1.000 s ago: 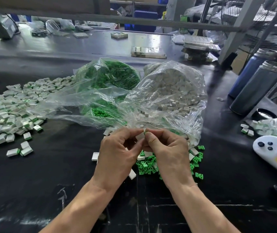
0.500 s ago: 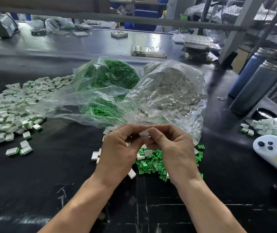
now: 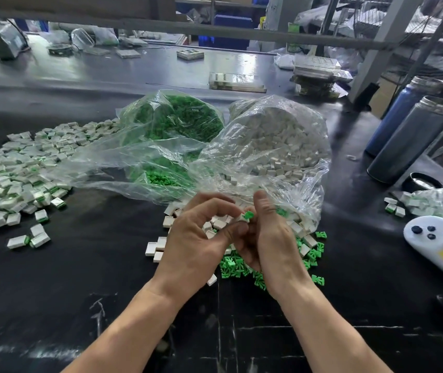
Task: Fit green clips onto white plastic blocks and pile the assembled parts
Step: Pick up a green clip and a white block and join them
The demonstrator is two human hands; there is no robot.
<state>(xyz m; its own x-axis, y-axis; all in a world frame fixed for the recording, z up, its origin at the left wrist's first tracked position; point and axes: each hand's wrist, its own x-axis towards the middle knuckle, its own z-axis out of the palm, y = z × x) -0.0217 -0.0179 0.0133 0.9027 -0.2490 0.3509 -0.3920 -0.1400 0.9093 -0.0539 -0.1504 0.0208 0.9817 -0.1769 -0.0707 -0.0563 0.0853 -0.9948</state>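
Note:
My left hand (image 3: 193, 243) and my right hand (image 3: 271, 238) meet above the black table (image 3: 80, 278). Between their fingertips sits a white block (image 3: 240, 217) with a green clip (image 3: 248, 215) at its end; the left fingers pinch the block and the right fingers hold the clip. Loose green clips (image 3: 235, 266) and white blocks (image 3: 158, 246) lie under the hands. A big pile of assembled parts (image 3: 13, 179) spreads at the left. A clear bag of green clips (image 3: 171, 122) and a clear bag of white blocks (image 3: 274, 141) lie behind the hands.
Two tall metal flasks (image 3: 414, 135) stand at the right, with a lid beside them. A white controller (image 3: 435, 240) lies at the right edge by another small bag of parts (image 3: 441, 203). Trays and boxes sit on the far side of the table.
The hands have shifted slightly; the right thumb has lifted and the green clip now shows at the end of the white block between the fingertips.

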